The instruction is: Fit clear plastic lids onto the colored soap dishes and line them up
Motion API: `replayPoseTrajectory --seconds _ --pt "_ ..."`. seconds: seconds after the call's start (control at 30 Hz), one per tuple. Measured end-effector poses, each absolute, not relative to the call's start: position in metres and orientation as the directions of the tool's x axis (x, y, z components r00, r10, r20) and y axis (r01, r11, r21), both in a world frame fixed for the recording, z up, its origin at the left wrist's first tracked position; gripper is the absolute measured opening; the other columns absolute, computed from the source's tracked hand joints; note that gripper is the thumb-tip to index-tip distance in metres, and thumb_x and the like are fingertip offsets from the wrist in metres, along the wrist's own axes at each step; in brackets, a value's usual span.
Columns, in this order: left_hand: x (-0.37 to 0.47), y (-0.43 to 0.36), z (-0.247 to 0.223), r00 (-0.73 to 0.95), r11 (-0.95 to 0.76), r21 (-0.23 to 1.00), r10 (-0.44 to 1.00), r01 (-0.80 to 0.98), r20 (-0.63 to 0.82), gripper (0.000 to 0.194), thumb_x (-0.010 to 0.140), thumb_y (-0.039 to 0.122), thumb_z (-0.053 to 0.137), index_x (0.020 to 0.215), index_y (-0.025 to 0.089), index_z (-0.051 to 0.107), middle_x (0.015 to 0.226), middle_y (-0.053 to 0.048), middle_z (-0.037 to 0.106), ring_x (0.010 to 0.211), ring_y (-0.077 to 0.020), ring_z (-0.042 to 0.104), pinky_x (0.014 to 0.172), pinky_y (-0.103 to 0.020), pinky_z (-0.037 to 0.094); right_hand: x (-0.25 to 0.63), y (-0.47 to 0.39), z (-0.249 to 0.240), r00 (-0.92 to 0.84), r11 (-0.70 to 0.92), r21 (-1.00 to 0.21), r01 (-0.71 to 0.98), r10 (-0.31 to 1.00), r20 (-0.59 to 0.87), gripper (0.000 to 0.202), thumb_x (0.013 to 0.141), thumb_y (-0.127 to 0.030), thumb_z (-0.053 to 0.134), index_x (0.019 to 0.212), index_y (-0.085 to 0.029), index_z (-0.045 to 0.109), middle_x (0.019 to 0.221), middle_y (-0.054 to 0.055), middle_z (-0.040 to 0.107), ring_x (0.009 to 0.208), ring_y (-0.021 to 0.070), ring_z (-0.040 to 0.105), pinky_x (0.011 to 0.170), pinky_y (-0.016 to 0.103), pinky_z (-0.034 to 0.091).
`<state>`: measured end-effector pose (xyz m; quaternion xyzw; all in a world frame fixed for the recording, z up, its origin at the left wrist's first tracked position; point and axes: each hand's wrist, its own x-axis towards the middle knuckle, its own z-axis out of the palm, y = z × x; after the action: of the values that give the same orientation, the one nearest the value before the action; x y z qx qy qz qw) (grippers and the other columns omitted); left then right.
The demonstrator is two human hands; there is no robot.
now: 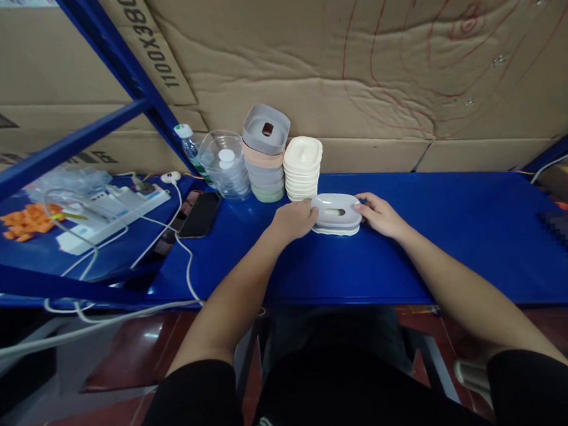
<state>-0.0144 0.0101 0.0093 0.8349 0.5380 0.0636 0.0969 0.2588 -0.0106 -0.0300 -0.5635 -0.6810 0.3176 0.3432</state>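
Observation:
My left hand (295, 220) and my right hand (380, 215) grip opposite ends of a pale grey oval plastic lid with a slot in its middle (336, 203). Under the lid lies a cream-coloured oval piece (338, 232), only its lower edge showing; whether the two are joined I cannot tell. Fingers of both hands are closed at the rim. Just behind my left hand rises a stack of cream oval pieces (302, 163). Beside it stands a taller stack of grey, peach and green containers (267, 169), topped by a tilted grey one with a slot.
Clear plastic tubs (225, 168) and a bottle (188, 145) stand at the back left. A phone (200, 215) lies near white cables and a power strip (113, 215). Orange pieces (29, 221) sit farther left. Cardboard (353, 91) backs the blue table (461, 239).

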Motion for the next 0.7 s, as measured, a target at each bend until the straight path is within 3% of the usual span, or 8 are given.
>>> replayPoseTrajectory --seconds 0.17,0.4,0.6,0.7 --pt "-0.015 0.011 0.006 0.426 -0.409 0.241 0.904 0.880 -0.020 0.044 0.104 0.040 0.037 0.119 0.013 0.068 0.120 -0.022 0.075 0.113 -0.0375 0.072 0.096 -0.051 0.054 0.257 -0.013 -0.026 -0.144 0.186 -0.746 0.640 0.982 0.121 0.042 0.100 -0.056 0.055 0.120 -0.022 0.069 0.085 0.005 0.078 0.079 0.0237 0.074 0.075 0.035 0.054" --pt "-0.011 0.011 0.005 0.452 -0.426 0.207 0.886 0.881 -0.102 0.047 0.104 0.042 0.035 0.112 0.015 0.073 0.118 -0.019 0.077 0.113 -0.0352 0.072 0.095 -0.046 0.054 0.254 -0.016 -0.017 -0.186 0.186 -0.453 0.872 0.982 0.045 0.046 0.104 -0.055 0.044 0.111 -0.022 0.076 0.089 0.009 0.080 0.082 0.0266 0.072 0.069 0.034 0.046" --pt "-0.014 0.013 0.005 0.468 -0.439 0.241 0.880 0.865 -0.076 0.046 0.103 0.046 0.039 0.105 0.017 0.075 0.113 -0.017 0.078 0.109 -0.0345 0.073 0.092 -0.045 0.054 0.255 -0.016 -0.016 -0.181 0.177 -0.412 0.894 0.983 0.028 0.051 0.105 -0.057 0.040 0.112 -0.023 0.077 0.089 0.008 0.080 0.083 0.0264 0.072 0.067 0.033 0.044" --pt "-0.026 0.018 0.012 0.495 -0.452 0.313 0.866 0.835 -0.072 0.055 0.102 0.060 0.042 0.083 0.018 0.073 0.092 -0.014 0.077 0.094 -0.0319 0.073 0.085 -0.042 0.054 0.256 -0.016 -0.018 -0.195 0.194 -0.421 0.886 0.980 0.040 0.052 0.105 -0.059 0.040 0.112 -0.023 0.077 0.091 0.008 0.080 0.083 0.0259 0.072 0.066 0.032 0.043"
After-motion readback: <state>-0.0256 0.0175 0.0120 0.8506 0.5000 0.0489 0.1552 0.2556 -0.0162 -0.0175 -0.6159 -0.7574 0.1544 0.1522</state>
